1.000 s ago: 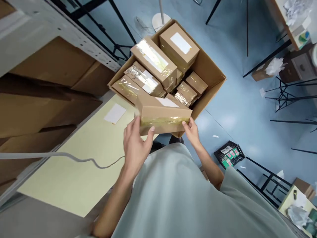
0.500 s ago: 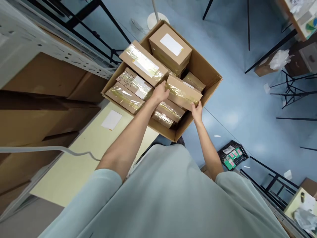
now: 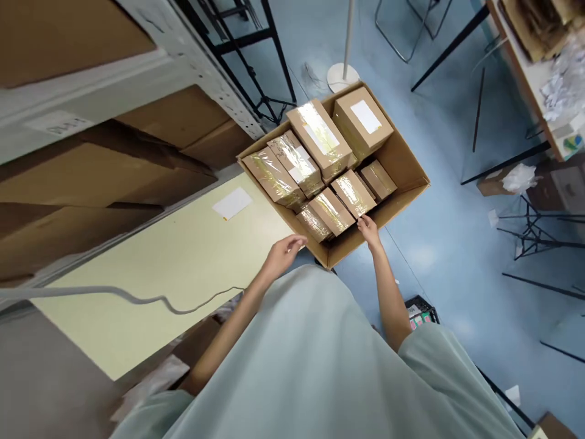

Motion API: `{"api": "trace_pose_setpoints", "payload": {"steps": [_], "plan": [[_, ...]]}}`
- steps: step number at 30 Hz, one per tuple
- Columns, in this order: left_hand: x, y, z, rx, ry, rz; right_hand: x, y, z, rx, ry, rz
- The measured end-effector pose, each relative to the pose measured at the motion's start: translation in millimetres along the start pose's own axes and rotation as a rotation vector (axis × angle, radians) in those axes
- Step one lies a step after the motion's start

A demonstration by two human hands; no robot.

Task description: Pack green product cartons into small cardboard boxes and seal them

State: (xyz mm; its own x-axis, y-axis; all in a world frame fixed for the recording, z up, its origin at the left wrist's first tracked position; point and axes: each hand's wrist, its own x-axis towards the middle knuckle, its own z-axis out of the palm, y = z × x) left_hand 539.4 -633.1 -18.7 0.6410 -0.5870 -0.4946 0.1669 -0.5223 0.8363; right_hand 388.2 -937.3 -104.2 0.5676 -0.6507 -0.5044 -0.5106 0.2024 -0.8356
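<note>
The left hand (image 3: pixel 282 254) hovers empty, fingers loosely spread, at 8 o'clock of the near corner of a large open brown cardboard carton (image 3: pixel 402 198). The right hand (image 3: pixel 369 230), at the carton's 6 o'clock rim, clasps nothing. Its fingertips (image 3: pixel 361 221) touch the near end of a small brown tape-wrapped cardboard parcel (image 3: pixel 353 192) lying flat in the carton's near row. At the carton's 8 o'clock lies a pale yellow table top (image 3: pixel 183 262), crossed by a thin grey cable (image 3: pixel 137 298).

Parcels (image 3: pixel 315 131) sitting packed in the carton (image 3: pixel 406 174)
It's sitting at the table's (image 3: pixel 183 262) right end, shelving (image 3: pixel 192 55) standing left, stand base (image 3: pixel 342 76) behind.
</note>
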Motion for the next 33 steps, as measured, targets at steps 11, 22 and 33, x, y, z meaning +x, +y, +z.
{"api": "trace_pose_setpoints", "payload": {"steps": [11, 22, 33], "plan": [[-167, -45, -37.5, -0.411, 0.508, 0.075, -107, -87, 123, -0.214, -0.481, -0.226], [-454, -172, -81.9, -0.808, 1.349, 0.183, -398, -91, 377, -0.439, -1.335, -0.527], [-667, -258, -4.9, -0.992, 2.263, 0.049, -698, 42, 501, -0.946, -2.382, -0.416]]}}
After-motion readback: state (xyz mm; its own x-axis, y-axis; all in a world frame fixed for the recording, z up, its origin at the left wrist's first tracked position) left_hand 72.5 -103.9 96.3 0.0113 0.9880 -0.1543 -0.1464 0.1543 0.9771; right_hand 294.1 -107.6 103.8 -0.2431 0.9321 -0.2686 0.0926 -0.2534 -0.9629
